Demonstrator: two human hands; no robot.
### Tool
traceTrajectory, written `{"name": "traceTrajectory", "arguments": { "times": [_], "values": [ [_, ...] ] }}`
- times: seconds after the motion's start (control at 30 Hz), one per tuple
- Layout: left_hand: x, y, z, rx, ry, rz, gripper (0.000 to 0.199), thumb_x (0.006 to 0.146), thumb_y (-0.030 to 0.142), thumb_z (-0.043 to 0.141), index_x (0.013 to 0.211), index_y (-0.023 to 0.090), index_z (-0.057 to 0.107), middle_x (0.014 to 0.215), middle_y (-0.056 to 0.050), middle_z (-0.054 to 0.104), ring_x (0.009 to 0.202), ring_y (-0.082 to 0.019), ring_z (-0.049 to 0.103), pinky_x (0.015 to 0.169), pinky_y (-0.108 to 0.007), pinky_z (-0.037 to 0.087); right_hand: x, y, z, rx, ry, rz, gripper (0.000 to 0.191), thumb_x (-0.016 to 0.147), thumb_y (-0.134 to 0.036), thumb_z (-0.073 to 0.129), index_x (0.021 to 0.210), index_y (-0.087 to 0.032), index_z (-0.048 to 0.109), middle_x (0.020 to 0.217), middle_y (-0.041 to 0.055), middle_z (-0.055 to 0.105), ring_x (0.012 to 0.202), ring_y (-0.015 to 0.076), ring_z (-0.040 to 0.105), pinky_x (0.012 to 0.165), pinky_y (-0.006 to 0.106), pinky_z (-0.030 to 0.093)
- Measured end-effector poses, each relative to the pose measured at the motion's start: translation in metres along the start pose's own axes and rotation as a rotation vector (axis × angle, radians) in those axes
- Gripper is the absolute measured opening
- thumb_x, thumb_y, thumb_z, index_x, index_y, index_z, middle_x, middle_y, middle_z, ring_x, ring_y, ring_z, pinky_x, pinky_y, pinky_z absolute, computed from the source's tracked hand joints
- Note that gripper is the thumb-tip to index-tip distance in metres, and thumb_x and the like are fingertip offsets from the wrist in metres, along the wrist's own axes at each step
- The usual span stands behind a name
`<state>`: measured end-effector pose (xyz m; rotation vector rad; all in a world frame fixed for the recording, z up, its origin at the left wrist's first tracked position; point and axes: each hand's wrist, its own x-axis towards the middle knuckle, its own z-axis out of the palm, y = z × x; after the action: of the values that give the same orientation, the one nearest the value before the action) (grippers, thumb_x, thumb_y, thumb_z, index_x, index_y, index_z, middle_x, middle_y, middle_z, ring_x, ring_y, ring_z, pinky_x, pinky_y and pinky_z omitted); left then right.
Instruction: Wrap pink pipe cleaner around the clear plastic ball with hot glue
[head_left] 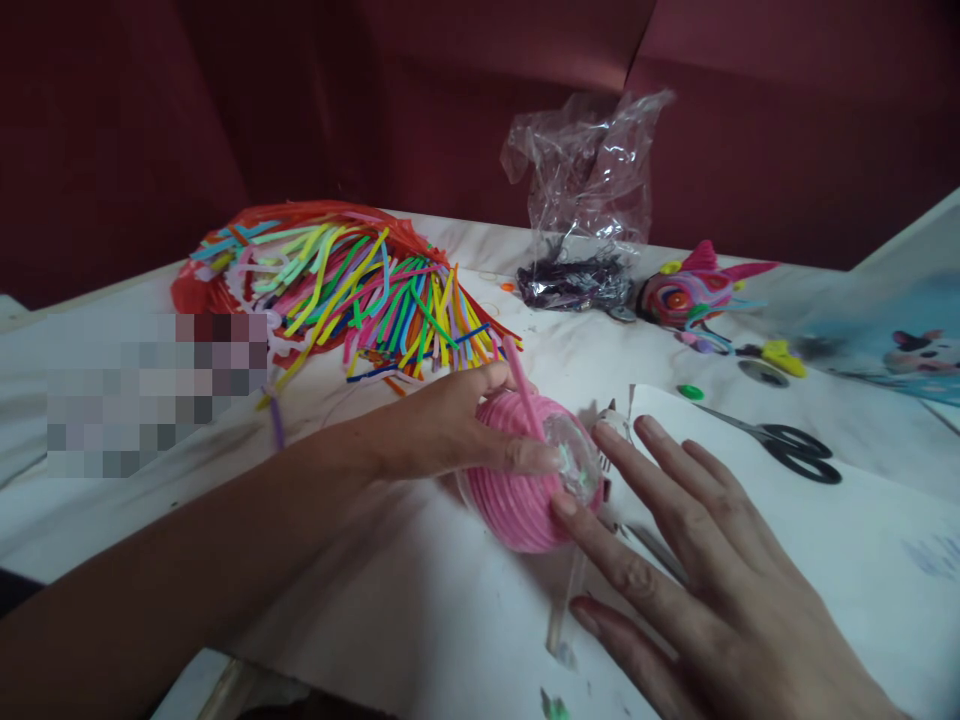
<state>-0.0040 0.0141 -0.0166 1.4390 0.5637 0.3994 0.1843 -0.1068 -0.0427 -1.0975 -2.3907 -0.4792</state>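
A rounded object wrapped in rows of pink pipe cleaner [517, 510] is held above the white table, near the middle of the view. Its right end shows a clear, uncovered part [574, 455], and a loose pink strand sticks up from it. My left hand [442, 430] grips the object from the left, thumb across the top near the clear end. On the right, my right hand [697, 560] is spread with its fingers apart, one fingertip touching the pink surface beside the clear part.
Colourful pipe cleaners [375, 290] spill from a red bag at the back left. Behind stand a clear plastic bag [589, 190] with dark strands and a pink fish-like craft [694, 290]. Black-handled scissors [795, 445] lie right, beside white paper [847, 540].
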Motion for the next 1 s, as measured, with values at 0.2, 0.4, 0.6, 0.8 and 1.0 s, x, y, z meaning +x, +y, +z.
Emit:
{"name": "traceTrajectory", "arguments": {
  "times": [0.2,0.4,0.6,0.8,1.0],
  "values": [
    [-0.0008,-0.0021,0.0008,0.011,0.036,0.005,0.045,0.062,0.035,0.077,0.095,0.014,0.054,0.089,-0.004,0.062,0.084,-0.019,0.060,0.073,-0.031,0.047,-0.0005,-0.0021,-0.0002,0.007,-0.002,-0.001,0.027,0.100,-0.024,0.034,0.121,-0.016,0.049,0.132,0.0223,0.026,0.122,0.0410,0.024,0.083,0.064,0.033],
    [-0.0018,-0.0028,0.0008,0.028,0.051,-0.020,0.049,0.062,0.034,0.077,0.098,0.015,0.050,0.091,-0.006,0.061,0.086,-0.023,0.060,0.077,-0.038,0.048,-0.0020,-0.0021,0.0017,0.014,-0.008,0.007,0.027,0.100,-0.025,0.033,0.122,-0.018,0.048,0.133,0.0216,0.025,0.122,0.0405,0.024,0.083,0.065,0.032],
    [-0.0021,-0.0020,0.0015,0.051,0.010,0.064,0.033,0.069,0.025,0.071,0.093,0.013,0.052,0.088,-0.003,0.059,0.084,-0.017,0.058,0.075,-0.030,0.046,-0.0023,-0.0028,0.0027,0.015,-0.001,0.001,0.028,0.100,-0.025,0.034,0.123,-0.018,0.048,0.132,0.0223,0.027,0.122,0.0408,0.025,0.082,0.065,0.033],
    [-0.0038,-0.0012,-0.0011,0.151,0.032,0.051,0.040,0.071,0.028,0.069,0.106,0.014,0.055,0.100,-0.005,0.062,0.095,-0.021,0.059,0.079,-0.031,0.045,-0.0063,-0.0038,0.0025,0.035,-0.016,0.012,0.031,0.100,-0.025,0.035,0.128,-0.020,0.046,0.134,0.0215,0.025,0.123,0.0404,0.023,0.084,0.064,0.032],
    [-0.0051,0.0003,-0.0034,0.238,0.010,0.048,0.038,0.071,0.028,0.069,0.105,0.012,0.058,0.098,-0.006,0.062,0.094,-0.022,0.059,0.079,-0.031,0.046,-0.0090,-0.0017,0.0035,0.023,-0.021,0.012,0.037,0.100,-0.026,0.034,0.137,-0.025,0.036,0.134,0.0205,0.025,0.123,0.0404,0.023,0.085,0.064,0.032]
  ]
}}
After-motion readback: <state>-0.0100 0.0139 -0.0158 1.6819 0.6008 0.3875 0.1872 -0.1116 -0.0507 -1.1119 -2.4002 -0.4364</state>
